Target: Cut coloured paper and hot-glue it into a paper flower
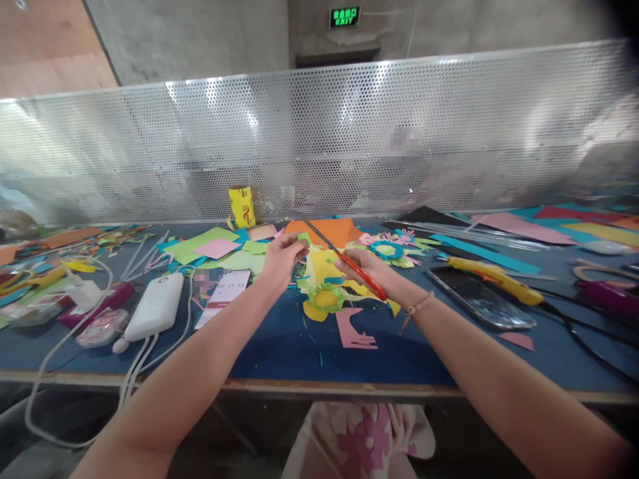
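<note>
My left hand (285, 258) pinches a small piece of green paper (304, 237) between thumb and fingertips. In my right hand (367, 265) is a pair of scissors with red handles (363, 274), its dark blades pointing up and left, close to the green piece. Below my hands lies a green paper flower with a yellow middle (324, 299), on yellow paper scraps. A cut pink paper piece (352, 330) rests nearer the table edge. Beyond my hands is an orange sheet (324, 231). A blue paper flower (387, 249) and pink ones sit just right of it.
On the left are a white power bank (154, 306) with cables and a phone showing a timer (227, 296). A yellow glue gun (494, 278) lies across a dark phone (474, 299) on the right. A perforated metal screen (319, 140) closes off the table's back.
</note>
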Demonstrator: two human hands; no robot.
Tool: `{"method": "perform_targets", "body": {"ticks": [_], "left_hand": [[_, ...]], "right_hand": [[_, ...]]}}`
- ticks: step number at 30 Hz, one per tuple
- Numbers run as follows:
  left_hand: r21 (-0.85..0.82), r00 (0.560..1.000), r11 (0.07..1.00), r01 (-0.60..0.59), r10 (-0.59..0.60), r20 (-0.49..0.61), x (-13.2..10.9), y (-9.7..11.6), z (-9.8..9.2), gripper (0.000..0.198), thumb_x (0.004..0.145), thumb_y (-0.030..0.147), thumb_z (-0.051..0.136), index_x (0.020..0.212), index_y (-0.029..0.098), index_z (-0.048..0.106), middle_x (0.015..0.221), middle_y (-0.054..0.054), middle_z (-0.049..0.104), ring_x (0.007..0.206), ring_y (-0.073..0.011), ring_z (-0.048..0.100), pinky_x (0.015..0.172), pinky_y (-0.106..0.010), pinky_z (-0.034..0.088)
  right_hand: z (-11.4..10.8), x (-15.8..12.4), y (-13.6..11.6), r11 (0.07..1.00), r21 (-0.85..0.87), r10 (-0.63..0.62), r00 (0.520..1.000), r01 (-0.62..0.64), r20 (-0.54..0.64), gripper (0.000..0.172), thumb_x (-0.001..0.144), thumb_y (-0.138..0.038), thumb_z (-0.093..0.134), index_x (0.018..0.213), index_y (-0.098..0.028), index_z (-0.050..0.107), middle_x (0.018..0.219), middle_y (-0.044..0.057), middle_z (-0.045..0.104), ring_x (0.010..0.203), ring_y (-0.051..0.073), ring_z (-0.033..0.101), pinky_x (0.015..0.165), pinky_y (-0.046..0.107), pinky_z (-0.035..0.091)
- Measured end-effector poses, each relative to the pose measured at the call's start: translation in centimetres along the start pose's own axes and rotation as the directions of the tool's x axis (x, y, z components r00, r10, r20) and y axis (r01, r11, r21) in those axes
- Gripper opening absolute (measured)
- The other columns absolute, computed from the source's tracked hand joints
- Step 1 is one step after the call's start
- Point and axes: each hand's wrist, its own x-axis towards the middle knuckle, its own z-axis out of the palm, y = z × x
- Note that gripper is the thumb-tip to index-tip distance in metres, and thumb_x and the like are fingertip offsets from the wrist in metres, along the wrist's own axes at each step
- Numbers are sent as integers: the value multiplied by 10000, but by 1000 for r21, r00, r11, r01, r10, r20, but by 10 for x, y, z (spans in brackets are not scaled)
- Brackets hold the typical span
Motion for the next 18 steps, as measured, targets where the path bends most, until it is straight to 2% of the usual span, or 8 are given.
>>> {"method": "perform_targets", "body": {"ticks": [3,7,13,18], "left_hand": [[33,999,999,-34,35,-16,1,1,0,167,582,77,640,731,124,583,652,7,575,594,-71,538,629,-232,438],[100,995,991,-92,95,-25,1,1,-2,96,598,106,633,667,125,569,596,21,545,554,-55,495,561,-201,393],[146,993,983,-113,116,-15,3,-2,-5,133,614,172,651,731,139,596,687,-1,591,619,-81,532,632,-243,450],[160,985,973,-169,171,4,4,-5,-6,220,605,182,682,770,160,539,679,1,598,632,-110,571,638,-286,485]], "right_hand": [[-3,-5,-6,998,-45,-34,998,37,51,392,751,-573,455,676,-195,387,630,-20,387,586,119,407,556,288,347],[-6,-6,-10,997,-77,-28,999,31,31,411,765,-583,424,643,-197,351,611,-30,351,569,110,365,547,274,296],[-6,-3,-8,989,-138,-43,995,55,86,424,767,-590,419,627,-195,351,589,-33,360,543,101,351,520,258,261],[-4,-2,-5,991,-128,-38,995,50,91,439,757,-608,414,622,-193,364,564,-37,362,511,91,343,491,248,243]]}}
